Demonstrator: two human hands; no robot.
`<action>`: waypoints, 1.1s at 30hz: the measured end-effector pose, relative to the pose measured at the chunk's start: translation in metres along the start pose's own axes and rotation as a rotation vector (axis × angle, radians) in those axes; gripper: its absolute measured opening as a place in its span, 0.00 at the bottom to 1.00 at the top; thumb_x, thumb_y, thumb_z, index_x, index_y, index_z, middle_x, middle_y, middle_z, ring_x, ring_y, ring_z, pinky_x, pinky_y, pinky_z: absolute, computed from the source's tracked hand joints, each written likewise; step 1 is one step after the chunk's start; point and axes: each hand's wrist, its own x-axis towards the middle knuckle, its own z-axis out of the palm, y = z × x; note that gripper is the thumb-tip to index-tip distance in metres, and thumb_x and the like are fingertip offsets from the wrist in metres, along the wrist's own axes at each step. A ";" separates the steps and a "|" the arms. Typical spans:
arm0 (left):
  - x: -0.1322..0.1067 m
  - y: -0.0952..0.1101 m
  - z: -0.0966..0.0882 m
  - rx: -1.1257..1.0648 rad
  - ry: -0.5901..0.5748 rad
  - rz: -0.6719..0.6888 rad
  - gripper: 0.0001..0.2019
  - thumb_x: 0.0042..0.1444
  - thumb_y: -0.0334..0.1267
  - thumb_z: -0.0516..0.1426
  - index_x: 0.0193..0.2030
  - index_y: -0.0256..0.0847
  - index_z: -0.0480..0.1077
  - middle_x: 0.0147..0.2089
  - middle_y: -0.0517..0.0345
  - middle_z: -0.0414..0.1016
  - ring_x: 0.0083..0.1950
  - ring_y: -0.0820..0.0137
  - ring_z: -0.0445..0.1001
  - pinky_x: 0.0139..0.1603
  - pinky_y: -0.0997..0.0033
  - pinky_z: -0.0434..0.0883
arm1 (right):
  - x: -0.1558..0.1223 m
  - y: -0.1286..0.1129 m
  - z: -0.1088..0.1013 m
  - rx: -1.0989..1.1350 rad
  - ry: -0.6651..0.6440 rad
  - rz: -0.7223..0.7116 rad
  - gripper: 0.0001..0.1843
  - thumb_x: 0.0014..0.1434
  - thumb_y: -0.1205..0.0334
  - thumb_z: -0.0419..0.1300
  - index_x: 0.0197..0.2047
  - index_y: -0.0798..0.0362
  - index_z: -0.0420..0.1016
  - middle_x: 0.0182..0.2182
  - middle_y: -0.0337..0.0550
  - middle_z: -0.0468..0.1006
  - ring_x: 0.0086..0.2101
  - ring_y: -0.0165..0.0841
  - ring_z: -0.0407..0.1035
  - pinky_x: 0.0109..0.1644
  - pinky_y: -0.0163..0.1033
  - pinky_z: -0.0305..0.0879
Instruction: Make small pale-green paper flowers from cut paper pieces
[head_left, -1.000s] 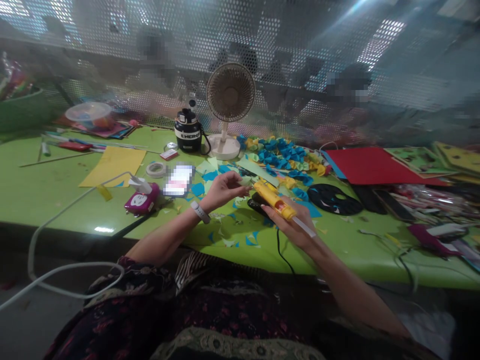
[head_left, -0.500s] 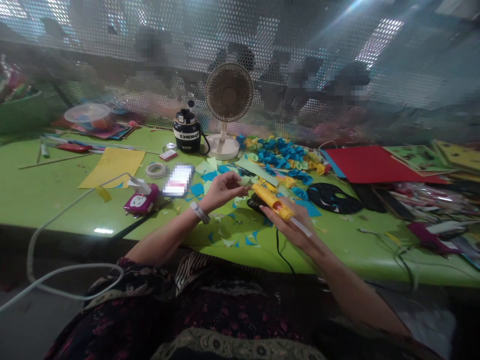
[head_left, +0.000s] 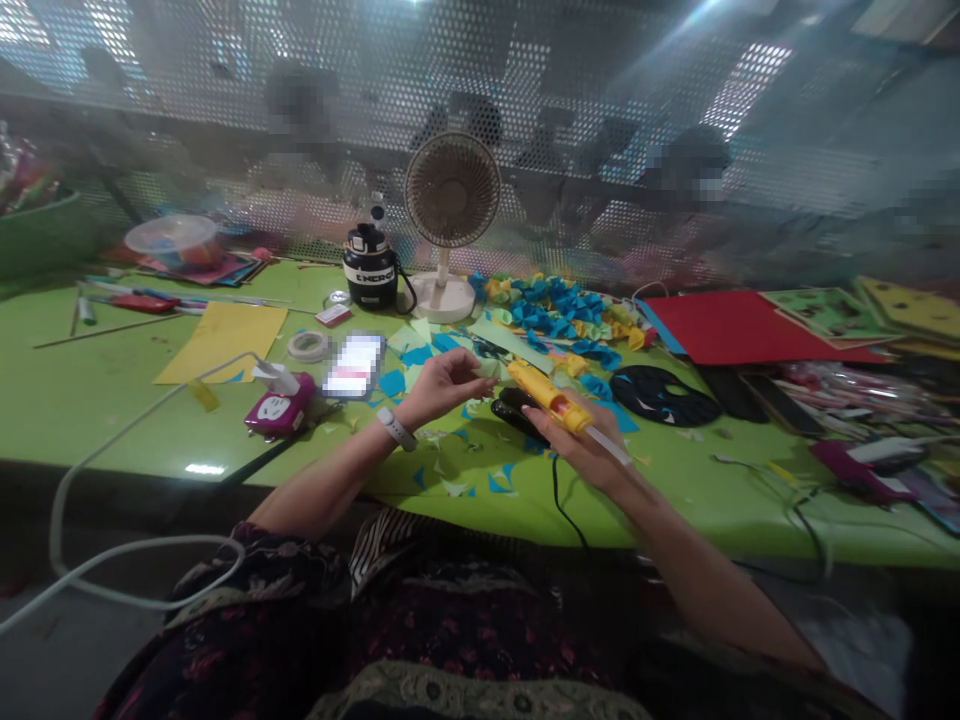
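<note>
My right hand (head_left: pixel 581 445) is closed around a yellow glue gun (head_left: pixel 550 397), with a white glue stick poking out behind it; its nozzle points left. At the nozzle, my left hand (head_left: pixel 442 382) pinches a small pale green paper piece (head_left: pixel 491 367). That wrist wears a white band (head_left: pixel 397 428). Both hands hover just above the green table (head_left: pixel 90 390), over scattered blue and green paper scraps (head_left: pixel 450 470). The gun's black cord (head_left: pixel 561 500) drops over the table's front edge.
A pile of blue and yellow folded paper shapes (head_left: pixel 559 305) lies behind the hands. A small fan (head_left: pixel 450 225) and black jug (head_left: pixel 370 270) stand at the back. Red card (head_left: pixel 739 328), yellow paper (head_left: pixel 225 340), a phone (head_left: pixel 352 365), tape roll (head_left: pixel 309 345) and a magenta device (head_left: pixel 279 410) with a white cable surround them.
Both hands keep the same grip and pose; the view has shifted slightly, so everything sits a little lower and left.
</note>
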 end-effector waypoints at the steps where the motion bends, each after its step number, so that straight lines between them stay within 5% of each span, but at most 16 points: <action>1: 0.000 0.000 0.000 0.005 -0.004 -0.006 0.23 0.45 0.47 0.71 0.34 0.39 0.63 0.28 0.59 0.79 0.30 0.69 0.82 0.34 0.73 0.78 | 0.000 0.001 -0.002 0.020 0.015 0.011 0.17 0.61 0.45 0.60 0.28 0.47 0.65 0.22 0.38 0.69 0.23 0.33 0.64 0.28 0.40 0.59; 6: 0.000 0.001 0.000 0.038 0.003 -0.022 0.22 0.46 0.48 0.70 0.34 0.39 0.64 0.27 0.59 0.79 0.30 0.69 0.81 0.32 0.73 0.78 | 0.002 0.021 -0.025 0.012 0.159 0.064 0.17 0.58 0.42 0.61 0.32 0.47 0.69 0.25 0.38 0.73 0.25 0.35 0.66 0.32 0.40 0.62; 10: -0.002 0.006 0.001 0.059 0.051 -0.039 0.20 0.48 0.49 0.69 0.32 0.39 0.65 0.28 0.60 0.78 0.30 0.70 0.81 0.32 0.73 0.78 | 0.011 0.073 -0.054 -0.225 0.287 0.203 0.20 0.54 0.39 0.62 0.31 0.47 0.69 0.27 0.42 0.75 0.30 0.39 0.69 0.37 0.42 0.63; 16: -0.002 0.009 0.000 0.082 0.115 -0.077 0.20 0.46 0.48 0.70 0.32 0.39 0.66 0.27 0.60 0.78 0.29 0.69 0.81 0.32 0.73 0.79 | 0.017 0.171 -0.080 -0.457 0.208 0.502 0.21 0.49 0.45 0.65 0.38 0.53 0.74 0.38 0.54 0.81 0.39 0.46 0.74 0.41 0.44 0.64; 21: 0.000 0.009 -0.003 0.123 0.163 -0.063 0.20 0.45 0.49 0.70 0.31 0.38 0.67 0.26 0.60 0.78 0.29 0.70 0.81 0.33 0.73 0.79 | 0.013 0.208 -0.076 -0.528 0.097 0.563 0.23 0.46 0.52 0.68 0.43 0.55 0.76 0.44 0.56 0.80 0.43 0.46 0.74 0.42 0.42 0.65; 28: 0.005 0.006 -0.006 0.130 0.206 -0.066 0.18 0.48 0.45 0.70 0.31 0.41 0.66 0.26 0.60 0.77 0.29 0.71 0.81 0.31 0.74 0.78 | 0.011 0.212 -0.075 -0.417 0.038 0.397 0.14 0.47 0.56 0.69 0.34 0.55 0.77 0.38 0.59 0.80 0.40 0.45 0.73 0.45 0.48 0.65; 33: 0.007 0.004 -0.006 0.137 0.200 -0.059 0.16 0.50 0.43 0.69 0.31 0.41 0.64 0.26 0.61 0.76 0.29 0.71 0.80 0.32 0.73 0.78 | -0.007 0.134 -0.056 -0.258 0.315 0.145 0.08 0.62 0.56 0.58 0.39 0.48 0.77 0.40 0.52 0.80 0.38 0.41 0.73 0.46 0.49 0.69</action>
